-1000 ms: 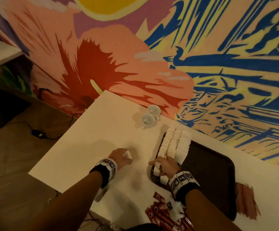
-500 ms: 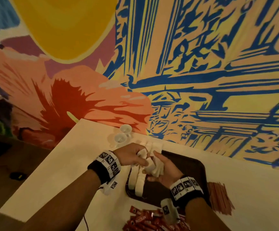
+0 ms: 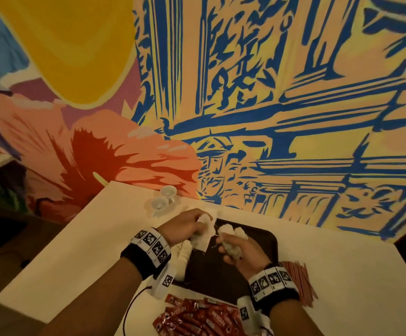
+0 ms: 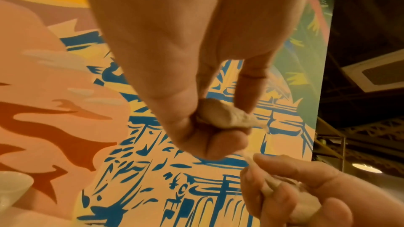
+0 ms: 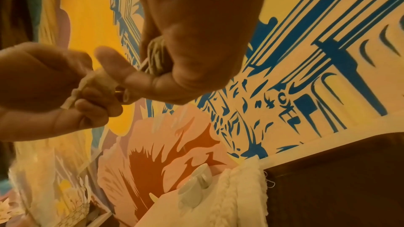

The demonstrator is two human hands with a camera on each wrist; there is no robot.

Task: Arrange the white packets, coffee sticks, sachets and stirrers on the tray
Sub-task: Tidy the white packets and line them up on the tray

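both hands grip small white packets above the tray

head view: left hand (image 3: 185,226) and right hand (image 3: 239,251) curl round soft, crumpled white packets (image 3: 203,238), raised over the dark tray (image 3: 265,241); rows of packets (image 3: 181,258) run lengthwise along its left edge (red coffee sticks (image 3: 197,316) lie by the table's near edge, stirrers (image 3: 299,280) right of the tray). left wrist: thumb and fingers (image 4: 227,141) pinch a packet (image 4: 220,115). right wrist: fist clamps a bunched packet (image 5: 156,53).
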